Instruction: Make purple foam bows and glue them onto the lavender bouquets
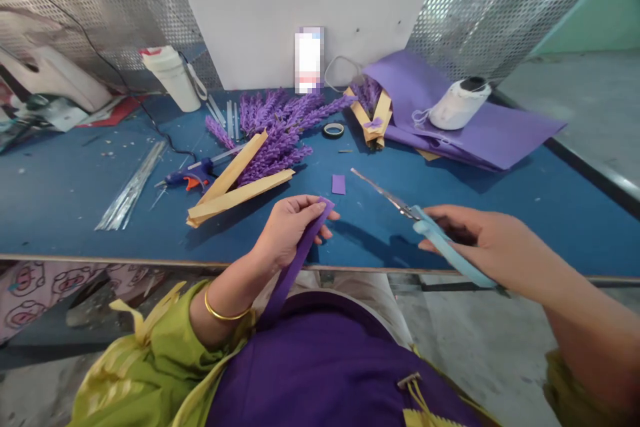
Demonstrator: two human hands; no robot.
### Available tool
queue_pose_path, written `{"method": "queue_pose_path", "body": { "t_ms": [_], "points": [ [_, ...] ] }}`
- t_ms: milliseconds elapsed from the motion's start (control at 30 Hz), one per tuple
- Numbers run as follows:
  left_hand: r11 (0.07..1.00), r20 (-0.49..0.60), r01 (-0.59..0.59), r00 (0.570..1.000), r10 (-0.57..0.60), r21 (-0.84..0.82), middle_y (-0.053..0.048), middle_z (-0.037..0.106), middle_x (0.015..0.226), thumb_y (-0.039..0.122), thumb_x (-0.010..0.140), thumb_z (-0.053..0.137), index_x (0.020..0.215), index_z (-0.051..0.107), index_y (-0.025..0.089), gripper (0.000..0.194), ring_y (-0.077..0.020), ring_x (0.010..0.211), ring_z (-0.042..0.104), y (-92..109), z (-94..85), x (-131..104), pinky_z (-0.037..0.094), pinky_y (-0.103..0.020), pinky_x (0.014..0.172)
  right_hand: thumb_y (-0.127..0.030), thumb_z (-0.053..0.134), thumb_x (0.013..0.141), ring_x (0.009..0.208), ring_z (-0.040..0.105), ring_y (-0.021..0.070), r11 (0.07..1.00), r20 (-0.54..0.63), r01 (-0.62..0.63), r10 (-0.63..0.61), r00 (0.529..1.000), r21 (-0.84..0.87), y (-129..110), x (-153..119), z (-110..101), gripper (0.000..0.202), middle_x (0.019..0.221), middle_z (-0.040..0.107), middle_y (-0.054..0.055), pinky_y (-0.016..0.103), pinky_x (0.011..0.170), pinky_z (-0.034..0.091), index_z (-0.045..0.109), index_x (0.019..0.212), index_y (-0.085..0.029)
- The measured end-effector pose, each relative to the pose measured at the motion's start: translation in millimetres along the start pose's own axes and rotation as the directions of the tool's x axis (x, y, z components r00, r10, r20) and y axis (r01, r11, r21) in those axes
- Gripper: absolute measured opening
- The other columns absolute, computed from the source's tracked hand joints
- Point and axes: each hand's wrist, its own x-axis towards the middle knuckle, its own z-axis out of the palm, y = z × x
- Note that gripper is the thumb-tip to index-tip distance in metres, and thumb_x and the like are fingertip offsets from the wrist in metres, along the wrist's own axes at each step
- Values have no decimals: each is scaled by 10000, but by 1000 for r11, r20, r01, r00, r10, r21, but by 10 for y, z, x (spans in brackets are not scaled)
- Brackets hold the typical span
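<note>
Pinched between the thumb and fingers of my left hand (293, 223) is a purple strip (296, 263), which trails down over the table edge toward my lap. My right hand (480, 240) grips a pair of scissors (435, 233) with light blue handles. Their blades point up and left, apart from the strip, and look closed or nearly so. A small purple rectangle (339, 184) lies flat on the blue table (370, 240) just beyond my left fingertips.
Purple lavender sprigs (280, 127) and folded tan paper (240, 193) lie left of centre, beside a glue gun (187, 175) and glue sticks (133, 187). Black tape (333, 130) sits behind. At right, a white thread cone (460, 103) rests on purple sheets (515, 133). A white cup (173, 77) stands back left.
</note>
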Motion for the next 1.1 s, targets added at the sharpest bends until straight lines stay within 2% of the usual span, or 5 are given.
{"method": "queue_pose_path", "body": {
  "t_ms": [567,700,800,933,1100],
  "points": [
    [988,11,-142,990,143,-59,14,678,702,294,703,826,879,777,172,219,-95,608,603,207,237,-297,518,-199,536,-196,490,911,895,698,293,747,-203,-55,-109,973,-662,-158,399,64,271,1011,724,178,344,678,459,718,1048,-143],
    [967,56,-253,965,254,-21,-14,715,767,251,718,791,850,790,155,164,-85,623,594,225,411,-231,485,-185,565,-369,594,902,786,702,193,955,-101,295,-292,951,19,-540,176,375,264,963,759,70,288,690,519,712,1074,-208],
    [963,162,-270,950,268,-8,-20,708,738,285,772,724,934,770,157,211,-131,566,614,209,531,-138,510,-258,550,-477,700,792,501,619,167,778,-44,229,-251,967,585,-705,105,620,295,589,680,15,273,500,492,680,772,-184],
    [902,133,-366,930,344,230,-54,746,959,286,772,749,1178,691,158,429,-159,774,681,162,532,-5,539,-267,719,-526,675,773,413,537,138,719,-281,200,-7,960,665,-566,245,575,368,473,588,-9,262,440,451,590,644,-192],
    [778,362,-262,931,48,571,-56,756,851,239,851,630,964,723,130,182,-102,541,635,200,457,186,491,-220,567,-478,647,753,477,552,127,783,-617,186,294,730,594,-26,491,108,277,561,586,-29,252,482,441,612,735,-203]
  ]
}}
